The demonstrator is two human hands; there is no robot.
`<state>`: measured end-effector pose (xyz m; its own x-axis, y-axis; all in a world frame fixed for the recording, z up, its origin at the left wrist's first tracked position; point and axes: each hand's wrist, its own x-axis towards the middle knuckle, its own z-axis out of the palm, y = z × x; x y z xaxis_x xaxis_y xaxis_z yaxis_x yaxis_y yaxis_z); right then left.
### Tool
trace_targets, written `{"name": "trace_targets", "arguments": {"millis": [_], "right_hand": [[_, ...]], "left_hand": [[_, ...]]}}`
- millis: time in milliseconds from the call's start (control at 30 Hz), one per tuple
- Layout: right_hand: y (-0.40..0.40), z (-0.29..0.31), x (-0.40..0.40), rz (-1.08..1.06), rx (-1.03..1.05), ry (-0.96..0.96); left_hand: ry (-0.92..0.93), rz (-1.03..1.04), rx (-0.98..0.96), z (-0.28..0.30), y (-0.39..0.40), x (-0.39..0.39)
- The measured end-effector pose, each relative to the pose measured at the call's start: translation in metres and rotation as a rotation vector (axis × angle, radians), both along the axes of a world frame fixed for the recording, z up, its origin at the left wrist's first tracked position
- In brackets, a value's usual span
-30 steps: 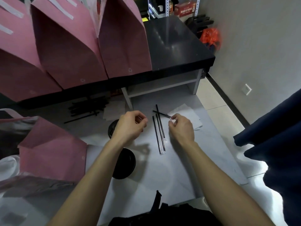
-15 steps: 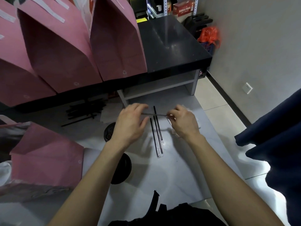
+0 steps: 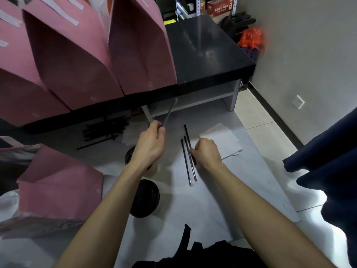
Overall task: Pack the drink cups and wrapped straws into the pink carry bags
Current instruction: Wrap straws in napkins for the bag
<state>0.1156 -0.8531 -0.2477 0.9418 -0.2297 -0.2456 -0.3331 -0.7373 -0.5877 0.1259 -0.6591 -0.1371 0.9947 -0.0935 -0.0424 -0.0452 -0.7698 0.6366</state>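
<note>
3 wrapped straws (image 3: 188, 161) lying on white table (image 3: 222, 200) | 2 black-lidded cups (image 3: 144, 198) | left hand (image 3: 149, 146) pinches 4th straw (image 3: 169, 113), raised | right hand (image 3: 207, 153) fingers curled on rightmost lying straw.

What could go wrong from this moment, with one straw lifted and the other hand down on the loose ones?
The left hand pinches the lifted straw only at its lower end, so it may slip. The right hand, gathering the loose straws, could roll them away. The left forearm passes over the black-lidded cups and may knock them.
</note>
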Motion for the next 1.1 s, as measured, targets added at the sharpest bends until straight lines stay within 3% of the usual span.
{"name": "trace_targets", "arguments": {"millis": [100,200,267,400,500,733,767,833,900,1000,1100], "right_hand": [[0.0,0.0,0.007,-0.013,-0.01,0.056],[-0.009,0.008,0.006,-0.11,0.078,0.066],[-0.016,0.018,0.003,-0.196,0.233,-0.001],[-0.016,0.042,-0.01,-0.222,0.816,-0.055],[-0.003,0.055,-0.015,-0.195,0.938,-0.087],[0.001,0.051,-0.02,-0.068,0.833,-0.264],[-0.006,0.047,-0.02,-0.109,0.737,-0.303],[-0.026,0.034,-0.02,-0.216,0.344,-0.371],[-0.048,0.018,-0.022,-0.224,-0.001,-0.295],[-0.065,-0.008,-0.023,-0.121,-0.141,-0.104],[-0.067,-0.019,-0.023,-0.089,-0.107,-0.111]], "left_hand": [[-0.021,0.026,-0.082,0.002,-0.003,0.002],[0.075,0.075,-0.311,0.001,-0.009,0.002],[0.16,0.087,-0.432,0.001,-0.012,0.0],[0.251,0.083,-0.5,-0.007,-0.021,-0.005],[0.317,0.008,-0.517,-0.008,-0.029,-0.007],[0.23,0.048,-0.414,-0.014,-0.032,0.0],[0.233,0.05,-0.414,-0.015,-0.031,0.002],[0.252,0.061,-0.418,-0.017,-0.032,0.004],[0.272,0.047,-0.364,-0.019,-0.033,0.006],[0.278,0.002,-0.241,-0.018,-0.036,0.009],[0.247,-0.017,-0.164,-0.013,-0.037,0.009]]}}
